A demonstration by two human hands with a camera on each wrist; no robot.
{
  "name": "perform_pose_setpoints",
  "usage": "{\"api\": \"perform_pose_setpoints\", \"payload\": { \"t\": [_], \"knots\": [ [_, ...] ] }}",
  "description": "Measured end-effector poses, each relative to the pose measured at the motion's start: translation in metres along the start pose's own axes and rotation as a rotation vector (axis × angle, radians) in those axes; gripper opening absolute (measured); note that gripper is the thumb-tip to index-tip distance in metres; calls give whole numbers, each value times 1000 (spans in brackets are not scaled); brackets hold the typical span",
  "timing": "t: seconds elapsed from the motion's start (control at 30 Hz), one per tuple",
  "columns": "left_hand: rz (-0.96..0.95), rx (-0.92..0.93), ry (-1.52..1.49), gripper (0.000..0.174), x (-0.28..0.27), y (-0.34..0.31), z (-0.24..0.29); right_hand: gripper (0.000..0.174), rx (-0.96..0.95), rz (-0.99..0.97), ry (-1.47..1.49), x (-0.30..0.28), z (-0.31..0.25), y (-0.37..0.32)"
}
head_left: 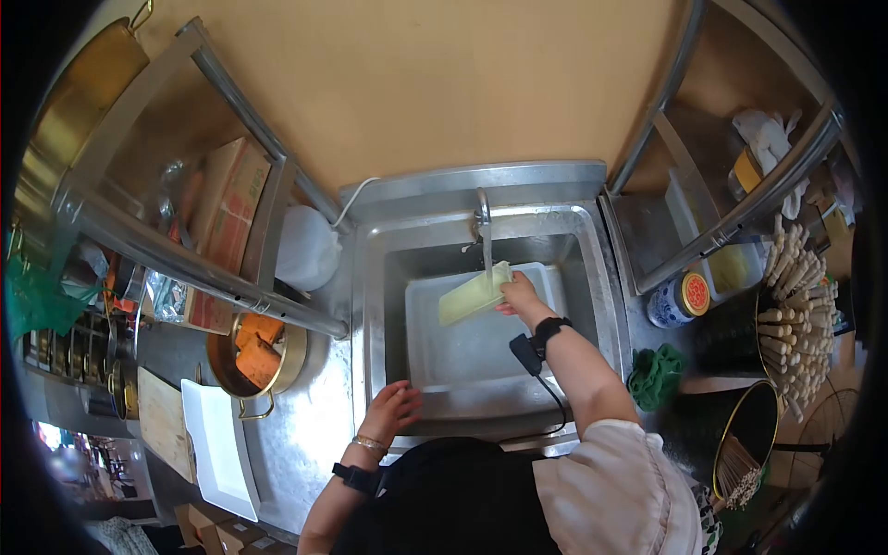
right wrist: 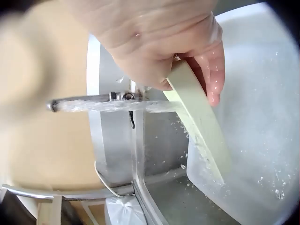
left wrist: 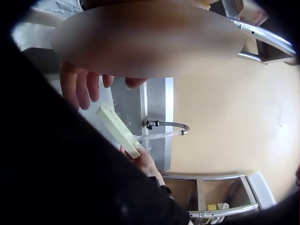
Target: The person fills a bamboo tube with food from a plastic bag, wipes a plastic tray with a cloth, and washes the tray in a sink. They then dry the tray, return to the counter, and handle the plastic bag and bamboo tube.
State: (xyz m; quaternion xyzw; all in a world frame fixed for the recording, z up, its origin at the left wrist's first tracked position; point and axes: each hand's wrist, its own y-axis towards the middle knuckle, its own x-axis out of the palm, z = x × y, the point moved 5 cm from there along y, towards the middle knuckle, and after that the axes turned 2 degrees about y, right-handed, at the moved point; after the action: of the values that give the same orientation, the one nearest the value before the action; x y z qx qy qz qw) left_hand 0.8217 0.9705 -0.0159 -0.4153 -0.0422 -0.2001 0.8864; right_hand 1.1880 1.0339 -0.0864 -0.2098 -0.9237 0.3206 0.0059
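Note:
My right hand [head_left: 523,294] grips one end of a pale green, shallow rectangular tray [head_left: 472,294], thumb on one side and fingers on the other. From the faucet [head_left: 482,208], running water strikes the tray near the gripped end and splashes off it. The tray is tilted, its far end lower, over a large translucent white tub [head_left: 490,347] that sits inside the steel sink [head_left: 361,305]. Nearer the sink's front left edge, my left hand [head_left: 393,407] hovers with loosely bent fingers and holds nothing.
Left of the sink stand a brass-colored pot [head_left: 294,365] with orange chunks, a white tray [head_left: 217,449] and a cutting board [head_left: 166,421]. On the right are a blue-and-white jar [head_left: 673,303], a green mesh scrubber [head_left: 657,375] and dark buckets of sticks. Metal shelf posts flank the sink.

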Motion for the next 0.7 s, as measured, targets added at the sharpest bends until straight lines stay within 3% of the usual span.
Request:
{"api": "perform_pose_setpoints", "payload": {
  "t": [0.2, 0.37, 0.47, 0.53, 0.57, 0.63, 0.67, 0.7],
  "knots": [
    [28, 46, -16, 32, -4, -17, 0, 57, -120, 18, -383, 26, -28, 3],
    [24, 62, -36, 29, -8, -18, -4, 54, -142, 39, -500, 0, -14, -1],
    [-4, 63, -21, 27, -5, -14, -7, 51, -281, 113, -683, -10, -9, -15],
    [-14, 64, -9, 27, -2, -15, -4, 42, -576, 228, -1073, -4, -29, -54],
    [-5, 77, 14, 28, -1, -15, -1, 42, -576, 225, -1074, -4, -26, -65],
    [4, 94, 39, 30, 1, -17, 2, 38, -865, 160, -1232, 8, -27, -91],
    [11, 109, 70, 30, 1, -17, 3, 38, -869, 164, -1231, 8, -28, -102],
    [17, 122, 102, 30, 1, -17, 4, 33, -1047, 101, -1193, 12, -33, -121]
  ]
}}
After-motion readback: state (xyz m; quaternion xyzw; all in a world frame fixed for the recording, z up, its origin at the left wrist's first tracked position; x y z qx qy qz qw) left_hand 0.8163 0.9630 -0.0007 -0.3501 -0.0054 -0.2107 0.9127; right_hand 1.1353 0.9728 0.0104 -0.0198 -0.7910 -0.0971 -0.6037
